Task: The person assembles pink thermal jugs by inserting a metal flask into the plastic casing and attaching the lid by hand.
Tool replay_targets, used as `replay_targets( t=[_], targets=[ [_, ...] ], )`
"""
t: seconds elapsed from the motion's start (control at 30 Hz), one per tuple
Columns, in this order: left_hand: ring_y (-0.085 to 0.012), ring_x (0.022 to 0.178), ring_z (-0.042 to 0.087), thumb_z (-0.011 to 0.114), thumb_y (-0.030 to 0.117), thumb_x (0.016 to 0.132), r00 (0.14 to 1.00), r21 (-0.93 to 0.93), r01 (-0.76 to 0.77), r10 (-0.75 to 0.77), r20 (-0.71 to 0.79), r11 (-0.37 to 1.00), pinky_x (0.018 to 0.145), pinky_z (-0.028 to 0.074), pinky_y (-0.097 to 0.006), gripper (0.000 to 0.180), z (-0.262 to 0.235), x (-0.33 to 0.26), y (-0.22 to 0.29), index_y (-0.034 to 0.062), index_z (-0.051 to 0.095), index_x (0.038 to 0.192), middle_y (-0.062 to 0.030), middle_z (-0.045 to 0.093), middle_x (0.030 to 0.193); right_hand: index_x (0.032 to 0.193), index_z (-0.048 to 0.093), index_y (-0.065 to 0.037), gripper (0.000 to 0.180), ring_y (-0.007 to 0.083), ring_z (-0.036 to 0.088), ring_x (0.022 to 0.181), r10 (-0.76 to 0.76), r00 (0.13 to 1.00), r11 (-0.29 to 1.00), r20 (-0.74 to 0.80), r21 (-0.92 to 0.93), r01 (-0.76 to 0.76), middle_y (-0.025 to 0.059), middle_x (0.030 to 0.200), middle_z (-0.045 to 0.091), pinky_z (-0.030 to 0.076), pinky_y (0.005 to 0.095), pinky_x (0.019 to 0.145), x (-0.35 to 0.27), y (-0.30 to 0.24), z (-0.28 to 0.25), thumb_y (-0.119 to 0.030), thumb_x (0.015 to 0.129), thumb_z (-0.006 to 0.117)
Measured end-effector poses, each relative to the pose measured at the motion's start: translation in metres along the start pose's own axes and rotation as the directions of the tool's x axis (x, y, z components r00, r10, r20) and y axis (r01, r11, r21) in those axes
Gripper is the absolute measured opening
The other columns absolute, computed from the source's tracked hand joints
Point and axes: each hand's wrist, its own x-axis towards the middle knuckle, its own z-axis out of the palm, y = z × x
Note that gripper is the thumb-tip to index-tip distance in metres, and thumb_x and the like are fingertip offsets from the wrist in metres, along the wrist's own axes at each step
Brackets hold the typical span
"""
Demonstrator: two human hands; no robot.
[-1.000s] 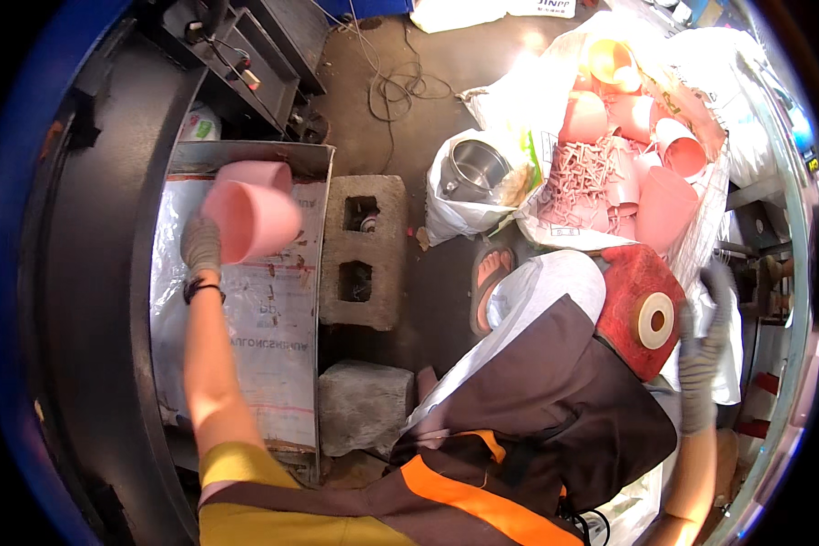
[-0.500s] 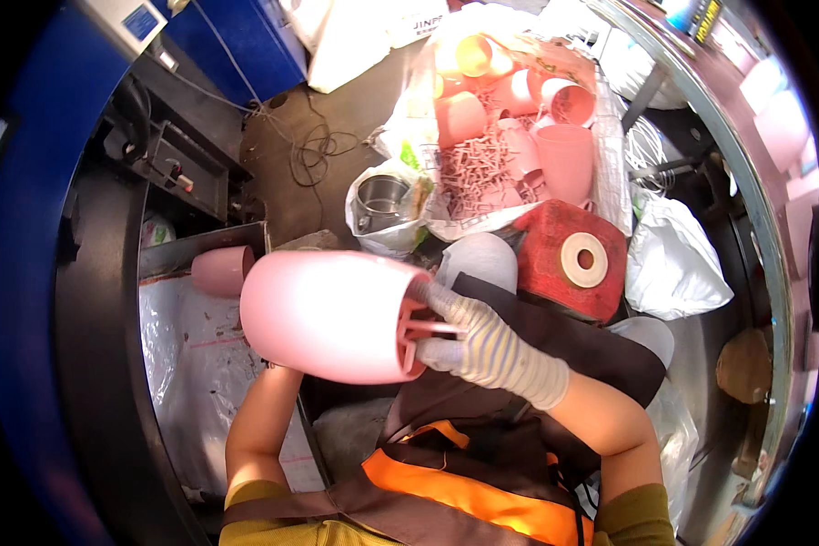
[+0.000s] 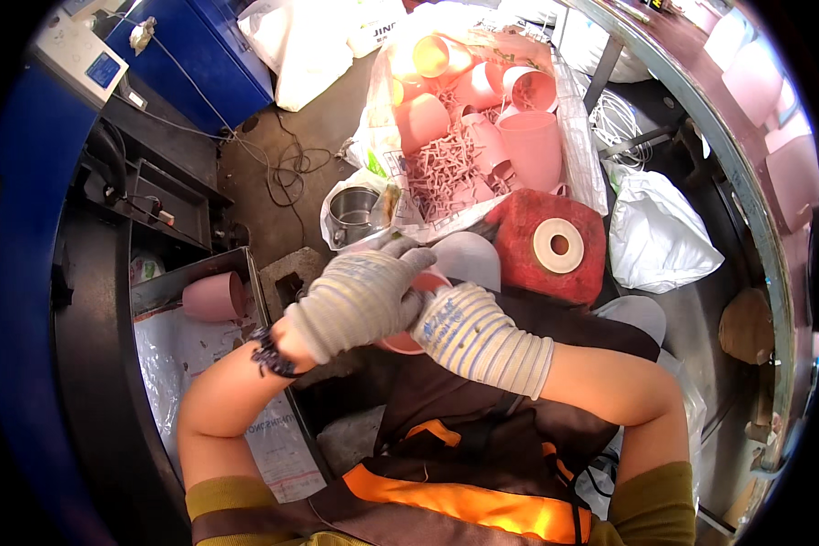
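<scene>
Both my hands wear pale knit gloves with thin stripes and meet over a pink plastic cup [image 3: 400,343] in front of my lap. My left hand [image 3: 359,296] lies across its top with bent fingers closed on it. My right hand [image 3: 480,338] grips at the cup's right side, its fingertips tucked in and partly hidden. Most of the cup is covered by the gloves; only bits of pink wall and rim show. Whether a strip of plastic is between the fingers cannot be seen.
Ahead stands a lined sack [image 3: 573,150] of pink cups and short pink scraps. Nearby are a metal pot [image 3: 353,207] in a white bag, a red block [image 3: 528,259] with a cream ring, and a white bag [image 3: 664,232]. Another pink cup [image 3: 215,297] lies in the left bin.
The cup has come down, been turned, and is now mostly covered. My left hand has moved from behind it to its top. The whole view has shifted slightly.
</scene>
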Motion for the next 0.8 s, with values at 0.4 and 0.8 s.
replay_targets(
  t=[0.4, 0.8],
  targets=[
    [-0.0394, 0.089, 0.065, 0.059, 0.020, 0.087, 0.697, 0.462, 0.656, -0.715, -0.065, 0.597, 0.076, 0.052, -0.046, 0.018, -0.014, -0.056, -0.155, 0.0071, 0.068, 0.094, -0.0203, 0.068, 0.092, 0.122, 0.055, -0.006, 0.040, 0.0342, 0.062, 0.075, 0.053, 0.795, 0.754, -0.604, 0.546, 0.365, 0.0221, 0.093, 0.058, 0.051, 0.0460, 0.061, -0.052, -0.016, -0.069, -0.027, 0.088, 0.057],
    [-0.0322, 0.084, 0.068, 0.057, 0.005, 0.074, 0.864, -0.255, 0.112, 0.032, 0.502, 0.960, 0.077, 0.051, -0.035, 0.027, 0.005, 0.082, 0.070, -0.0031, 0.067, 0.097, -0.0241, 0.066, 0.087, 0.101, 0.065, 0.000, 0.026, 0.0131, 0.062, 0.085, 0.896, 0.444, -0.097, 0.035, 0.988, 0.118, 0.0056, 0.084, 0.063, 0.049, 0.0290, 0.073, -0.334, 0.086, 0.056, -0.024, 0.090, 0.062]
  ],
)
